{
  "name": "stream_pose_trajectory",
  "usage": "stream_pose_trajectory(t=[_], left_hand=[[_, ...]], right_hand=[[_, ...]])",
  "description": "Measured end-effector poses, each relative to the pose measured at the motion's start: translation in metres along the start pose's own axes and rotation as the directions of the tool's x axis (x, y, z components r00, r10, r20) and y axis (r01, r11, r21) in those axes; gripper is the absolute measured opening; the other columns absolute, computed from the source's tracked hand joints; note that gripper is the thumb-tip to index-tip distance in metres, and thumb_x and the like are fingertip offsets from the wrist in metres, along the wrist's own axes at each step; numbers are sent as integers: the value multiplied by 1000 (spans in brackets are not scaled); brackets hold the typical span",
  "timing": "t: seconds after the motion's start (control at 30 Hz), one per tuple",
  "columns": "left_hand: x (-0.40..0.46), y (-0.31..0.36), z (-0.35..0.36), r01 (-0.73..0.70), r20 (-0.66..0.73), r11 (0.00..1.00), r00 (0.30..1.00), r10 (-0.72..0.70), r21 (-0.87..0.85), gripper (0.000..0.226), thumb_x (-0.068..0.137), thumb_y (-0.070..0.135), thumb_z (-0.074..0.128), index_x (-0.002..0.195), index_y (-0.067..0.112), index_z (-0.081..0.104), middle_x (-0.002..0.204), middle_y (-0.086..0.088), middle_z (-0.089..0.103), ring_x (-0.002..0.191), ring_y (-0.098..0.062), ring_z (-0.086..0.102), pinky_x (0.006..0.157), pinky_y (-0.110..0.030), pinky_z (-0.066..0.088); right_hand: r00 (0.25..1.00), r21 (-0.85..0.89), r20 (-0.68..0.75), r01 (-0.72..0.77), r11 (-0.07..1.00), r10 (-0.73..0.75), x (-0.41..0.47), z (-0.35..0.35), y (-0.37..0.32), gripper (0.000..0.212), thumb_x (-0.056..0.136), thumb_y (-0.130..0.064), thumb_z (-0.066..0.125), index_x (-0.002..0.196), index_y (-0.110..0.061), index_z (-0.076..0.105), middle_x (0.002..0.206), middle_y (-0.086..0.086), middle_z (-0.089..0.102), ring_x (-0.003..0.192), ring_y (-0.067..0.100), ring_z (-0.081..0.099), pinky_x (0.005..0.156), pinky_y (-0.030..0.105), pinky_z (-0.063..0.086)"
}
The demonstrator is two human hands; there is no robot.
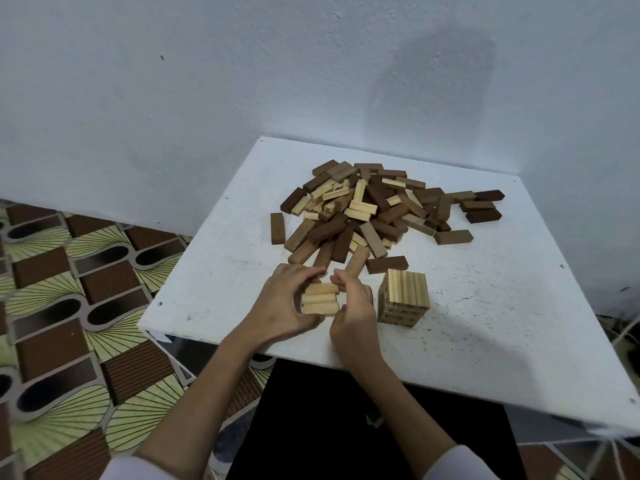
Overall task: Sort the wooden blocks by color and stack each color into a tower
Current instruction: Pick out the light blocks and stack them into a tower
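Hands, left hand [282,306] and right hand [353,303], curl around three pale blocks [319,299], gripping them from both ends.

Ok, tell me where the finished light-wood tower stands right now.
In the head view the light-wood tower stands near the white table's front edge, just right of the right hand, with the mixed block pile behind it.

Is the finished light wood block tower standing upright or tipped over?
Upright: the light wood block tower stands square on the white table, layers level.
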State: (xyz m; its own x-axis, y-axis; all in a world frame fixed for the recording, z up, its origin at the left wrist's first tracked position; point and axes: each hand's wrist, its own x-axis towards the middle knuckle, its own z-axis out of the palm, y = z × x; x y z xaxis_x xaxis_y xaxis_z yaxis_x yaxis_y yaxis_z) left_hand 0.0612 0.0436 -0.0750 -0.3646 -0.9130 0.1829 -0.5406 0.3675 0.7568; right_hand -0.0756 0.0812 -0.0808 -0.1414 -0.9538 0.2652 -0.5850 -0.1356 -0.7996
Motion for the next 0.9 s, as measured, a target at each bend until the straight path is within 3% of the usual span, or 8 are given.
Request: stream_pose_trajectory(t=[0.1, 0.27, 0.47, 0.73, 0.9], left_hand=[[2, -1, 1, 8, -10, 1000, 1000, -8, 4, 80, 56, 48, 64, 130, 23, 52, 109, 10, 58, 102, -8, 42, 85, -22, 38], [1, -3, 2, -12, -29, 1000, 1000, 12, 3, 78, 58, 43, 68, 131, 23, 50, 110, 12, 59, 104, -7, 43, 87, -18, 38], [1, -3, 2, -13, -35, 1000, 999, 13, -5, 81, 57, 46, 66, 133, 23, 49, 111, 13, 60, 107, -7, 43, 89, -22, 39], [0, -1, 2, -10, -43, 1000, 999, 11, 7, 80, 59, 33, 74, 134, 20, 49, 113, 10, 60, 107, -9, 42, 91, -30, 41], [0, -2, 3, -10, -45, 1000, 999, 11, 6, 79, 59, 36, 72, 133, 20, 50, 113, 10, 61, 107, -10, 43, 92, -29, 41]], right_hand=[[998, 37, -13, -59, 998, 60, 1, -2, 0, 57, 75, 19, 37, 127, -1, 48, 115, 10, 56, 107, 15, 49, 89, 13, 33], [994, 86, -15, -104, 991, 105, 2, -3, 1, 61, 74, 23, 41, 129, -3, 47, 112, 7, 56, 103, 11, 50, 85, 3, 35], [994, 103, -5, -111, 989, 112, 2, -4, 0, 60, 76, 22, 43, 129, -5, 47, 107, 3, 54, 102, 13, 52, 90, 16, 43], [995, 86, -3, -98, 991, 99, 1, -4, -1, 58, 76, 21, 45, 129, -3, 47, 108, 2, 53, 101, 13, 52, 90, 18, 42], [996, 88, -10, -83, 993, 85, 1, -4, 0, 58, 75, 21, 45, 128, -2, 47, 105, 0, 51, 100, 13, 51, 88, 14, 40]])
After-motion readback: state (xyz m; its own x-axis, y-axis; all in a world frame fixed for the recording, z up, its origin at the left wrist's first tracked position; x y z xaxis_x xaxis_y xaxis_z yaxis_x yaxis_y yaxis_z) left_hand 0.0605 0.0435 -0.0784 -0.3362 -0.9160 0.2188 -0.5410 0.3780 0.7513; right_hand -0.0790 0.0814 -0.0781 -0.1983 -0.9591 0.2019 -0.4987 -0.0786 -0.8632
